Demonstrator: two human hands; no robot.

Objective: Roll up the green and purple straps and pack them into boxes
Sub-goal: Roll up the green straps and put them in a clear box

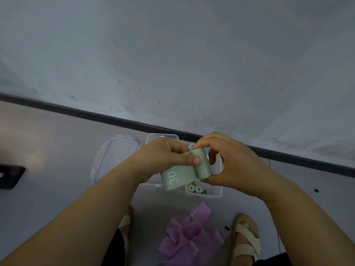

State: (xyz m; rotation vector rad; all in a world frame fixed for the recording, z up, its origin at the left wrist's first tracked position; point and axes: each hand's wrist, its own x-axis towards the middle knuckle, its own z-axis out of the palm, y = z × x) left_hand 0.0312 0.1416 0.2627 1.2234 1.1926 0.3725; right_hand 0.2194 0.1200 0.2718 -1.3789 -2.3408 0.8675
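The fingers [203, 143] of my right hand [236, 167] were curled round the rolled end of the green strap [183, 174], thumb below and the others above. My left hand [163, 156] pinched the flat part just beside the roll, with the thumb pressed on top. The roll's long axis ran away from me, a little tilted, and the loose tail with the printed "30" hung toward the left and down. As I judged it, the rolling was not yet finished.

The clear box [218, 193] lay directly under the roll, nearer to the right hand, and it already held rolled green straps [195, 189]. A second box [162, 136] and a clear lid [113, 156] lay to the left of it. The purple straps [192, 235] were in a loose pile nearer to me, between my sandals [247, 239]. Everything rested on a grey floor [57, 146], close to a pale wall [172, 54].
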